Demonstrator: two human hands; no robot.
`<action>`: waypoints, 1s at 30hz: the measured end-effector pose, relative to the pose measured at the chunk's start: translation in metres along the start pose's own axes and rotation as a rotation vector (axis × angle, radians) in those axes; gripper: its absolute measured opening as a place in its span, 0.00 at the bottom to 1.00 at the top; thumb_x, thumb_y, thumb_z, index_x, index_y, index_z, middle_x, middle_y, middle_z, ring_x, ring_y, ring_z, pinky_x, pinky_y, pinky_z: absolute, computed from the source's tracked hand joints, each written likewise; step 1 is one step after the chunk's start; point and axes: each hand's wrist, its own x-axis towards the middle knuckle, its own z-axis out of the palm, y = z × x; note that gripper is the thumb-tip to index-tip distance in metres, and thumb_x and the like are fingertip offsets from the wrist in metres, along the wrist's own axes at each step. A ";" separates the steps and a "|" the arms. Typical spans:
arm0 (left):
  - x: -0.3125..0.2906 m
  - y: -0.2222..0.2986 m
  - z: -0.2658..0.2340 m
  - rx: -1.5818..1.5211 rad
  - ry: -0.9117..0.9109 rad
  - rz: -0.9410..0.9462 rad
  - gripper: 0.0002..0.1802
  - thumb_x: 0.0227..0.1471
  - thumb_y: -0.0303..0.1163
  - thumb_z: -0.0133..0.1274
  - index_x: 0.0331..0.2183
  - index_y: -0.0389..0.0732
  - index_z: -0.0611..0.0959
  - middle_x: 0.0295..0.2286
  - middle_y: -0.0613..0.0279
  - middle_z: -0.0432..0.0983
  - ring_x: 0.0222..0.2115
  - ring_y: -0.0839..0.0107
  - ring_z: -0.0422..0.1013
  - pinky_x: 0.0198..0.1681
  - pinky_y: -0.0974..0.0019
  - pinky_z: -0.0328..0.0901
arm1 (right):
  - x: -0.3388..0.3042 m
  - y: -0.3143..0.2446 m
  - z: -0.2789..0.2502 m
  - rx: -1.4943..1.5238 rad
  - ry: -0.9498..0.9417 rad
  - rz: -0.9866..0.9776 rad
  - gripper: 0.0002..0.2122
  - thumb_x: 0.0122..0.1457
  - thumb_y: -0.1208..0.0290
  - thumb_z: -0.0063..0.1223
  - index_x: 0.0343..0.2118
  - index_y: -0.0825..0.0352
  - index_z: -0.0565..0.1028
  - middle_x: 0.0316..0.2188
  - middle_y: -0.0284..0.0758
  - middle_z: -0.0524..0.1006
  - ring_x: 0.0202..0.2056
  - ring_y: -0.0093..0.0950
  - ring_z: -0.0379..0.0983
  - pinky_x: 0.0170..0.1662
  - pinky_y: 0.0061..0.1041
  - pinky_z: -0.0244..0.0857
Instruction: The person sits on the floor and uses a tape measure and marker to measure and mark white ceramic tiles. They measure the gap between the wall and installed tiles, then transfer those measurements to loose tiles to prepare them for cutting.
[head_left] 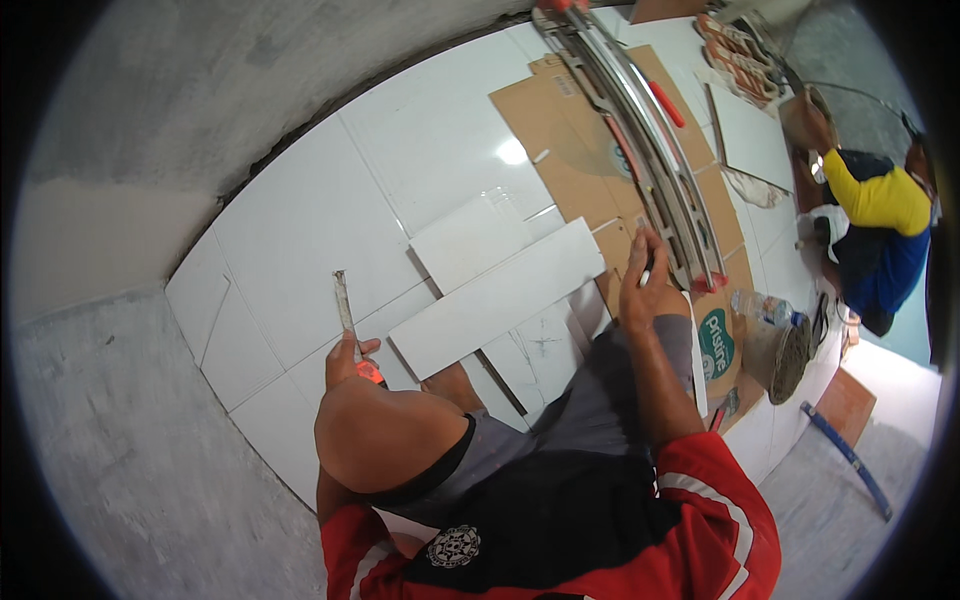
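My left hand, beside my bent left knee, is closed round a tape measure with an orange case. Its blade is pulled out a short way and points away from me over the white tiled floor. Between the fingers of my right hand is a slim marker, partly hidden. In front of me a long white tile strip lies at a slant. A shorter white tile piece sits just beyond it.
Right of centre a long manual tile cutter rests on flattened cardboard. A clear plastic bottle, a brown tile and a blue bar lie to the right. There a co-worker crouches by a bucket. Grey walls border the left.
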 end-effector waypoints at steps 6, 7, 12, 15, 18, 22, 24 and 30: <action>-0.014 -0.001 0.032 0.133 -0.060 0.026 0.31 0.68 0.55 0.42 0.32 0.35 0.80 0.19 0.61 0.73 0.17 0.73 0.68 0.23 0.66 0.66 | -0.061 0.050 0.000 0.330 0.039 0.660 0.14 0.71 0.58 0.50 0.54 0.57 0.70 0.49 0.31 0.75 0.42 0.23 0.75 0.41 0.25 0.71; -0.006 -0.015 0.035 0.123 -0.057 0.076 0.30 0.68 0.55 0.42 0.32 0.36 0.80 0.19 0.61 0.73 0.17 0.74 0.68 0.23 0.66 0.65 | -0.060 0.051 0.004 0.388 0.054 0.680 0.14 0.71 0.59 0.50 0.54 0.56 0.70 0.50 0.31 0.75 0.41 0.24 0.75 0.40 0.25 0.71; 0.005 -0.045 0.032 0.239 -0.071 0.180 0.28 0.69 0.53 0.41 0.30 0.38 0.78 0.19 0.61 0.73 0.17 0.72 0.70 0.21 0.67 0.64 | -0.051 0.040 0.033 0.593 0.164 0.716 0.15 0.70 0.59 0.50 0.56 0.56 0.69 0.52 0.33 0.75 0.40 0.26 0.75 0.41 0.26 0.72; 0.009 -0.059 0.028 0.233 -0.186 0.131 0.28 0.68 0.54 0.42 0.31 0.37 0.79 0.19 0.61 0.74 0.17 0.72 0.70 0.22 0.67 0.65 | -0.032 0.028 0.052 0.644 0.190 0.724 0.16 0.71 0.59 0.47 0.57 0.58 0.68 0.53 0.36 0.75 0.42 0.28 0.75 0.42 0.28 0.72; -0.009 -0.056 0.048 0.183 -0.335 0.044 0.29 0.68 0.54 0.43 0.33 0.36 0.80 0.18 0.60 0.74 0.17 0.72 0.70 0.24 0.68 0.66 | -0.008 0.035 0.062 0.716 0.186 0.685 0.17 0.71 0.60 0.45 0.58 0.60 0.67 0.55 0.40 0.75 0.44 0.30 0.76 0.43 0.29 0.72; -0.017 -0.048 0.053 0.246 -0.455 0.001 0.29 0.69 0.54 0.42 0.35 0.35 0.81 0.18 0.60 0.75 0.16 0.74 0.70 0.24 0.69 0.66 | 0.019 0.023 0.086 0.763 0.100 0.674 0.19 0.71 0.59 0.44 0.59 0.63 0.66 0.54 0.43 0.76 0.48 0.33 0.76 0.46 0.30 0.72; -0.023 -0.037 0.058 0.280 -0.514 -0.005 0.29 0.69 0.53 0.42 0.36 0.34 0.81 0.18 0.61 0.75 0.16 0.75 0.70 0.24 0.70 0.66 | 0.031 0.020 0.095 0.745 0.072 0.674 0.19 0.71 0.58 0.45 0.59 0.63 0.67 0.53 0.43 0.77 0.48 0.32 0.76 0.46 0.30 0.72; -0.036 -0.021 0.062 0.281 -0.613 0.014 0.27 0.69 0.50 0.41 0.37 0.34 0.82 0.19 0.64 0.73 0.16 0.77 0.67 0.24 0.70 0.64 | 0.057 -0.011 0.135 0.708 -0.127 0.659 0.23 0.70 0.51 0.47 0.58 0.64 0.68 0.52 0.42 0.77 0.48 0.31 0.74 0.46 0.33 0.69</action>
